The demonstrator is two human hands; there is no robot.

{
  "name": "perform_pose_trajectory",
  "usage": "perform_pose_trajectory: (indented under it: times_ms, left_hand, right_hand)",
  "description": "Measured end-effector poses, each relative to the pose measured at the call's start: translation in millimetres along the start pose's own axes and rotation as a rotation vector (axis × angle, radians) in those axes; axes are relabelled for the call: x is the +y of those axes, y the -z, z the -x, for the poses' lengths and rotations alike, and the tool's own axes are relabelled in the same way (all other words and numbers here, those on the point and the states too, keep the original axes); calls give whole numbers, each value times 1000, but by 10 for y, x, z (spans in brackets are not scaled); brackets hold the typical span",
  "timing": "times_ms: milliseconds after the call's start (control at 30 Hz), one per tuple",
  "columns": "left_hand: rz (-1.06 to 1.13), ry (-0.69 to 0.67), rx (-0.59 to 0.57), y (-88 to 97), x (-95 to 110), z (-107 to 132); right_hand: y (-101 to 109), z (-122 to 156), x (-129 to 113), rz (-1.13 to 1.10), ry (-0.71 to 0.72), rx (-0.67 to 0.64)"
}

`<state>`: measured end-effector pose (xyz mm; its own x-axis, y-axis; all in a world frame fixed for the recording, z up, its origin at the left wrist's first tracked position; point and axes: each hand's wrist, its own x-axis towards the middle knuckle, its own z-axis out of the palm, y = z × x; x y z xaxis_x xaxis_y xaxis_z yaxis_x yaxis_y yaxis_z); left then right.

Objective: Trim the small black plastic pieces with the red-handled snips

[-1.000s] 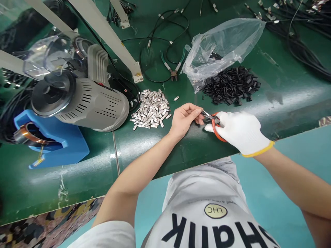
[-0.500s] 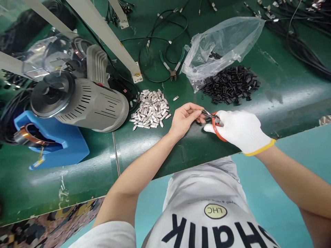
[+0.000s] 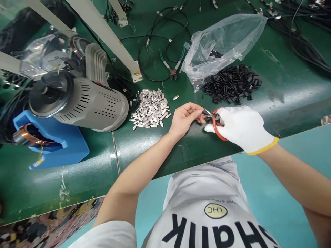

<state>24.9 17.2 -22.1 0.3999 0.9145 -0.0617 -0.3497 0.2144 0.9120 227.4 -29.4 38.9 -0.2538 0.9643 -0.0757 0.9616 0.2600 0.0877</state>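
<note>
Two hands are seen in the head view, held close together above a green workbench (image 3: 64, 181), near its front edge. A pair of orange-handled scissors (image 3: 216, 125) is gripped closed around its handles by the right hand (image 3: 243, 129), which is covered by a white knit glove with a yellow cuff. A small dark piece (image 3: 210, 115) is pinched between the thumb and fingers of the bare left hand (image 3: 184, 120), and it is touched by the metal blades of the scissors; its exact form is too small to be told. Just beyond the left hand, a pile of small silver metal pieces (image 3: 150, 109) is lying on the bench, and a heap of small black pieces (image 3: 231, 83) is placed beside a clear plastic bag (image 3: 222, 44). Behind them, a pair of green-and-white-handled pliers (image 3: 172, 65) is lying on black cable (image 3: 155, 44). On the left side, a grey cylindrical machine (image 3: 90, 103) is seen, with a blue plastic stand (image 3: 51, 144) next to it.
</note>
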Motion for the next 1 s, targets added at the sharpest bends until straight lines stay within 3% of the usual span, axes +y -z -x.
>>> perform_pose_trajectory:
  times_ms: [1000]
  left_hand:
    - [-51,9,21,3,-6,0]
  right_hand:
    - [-117,21,1,80,48,15]
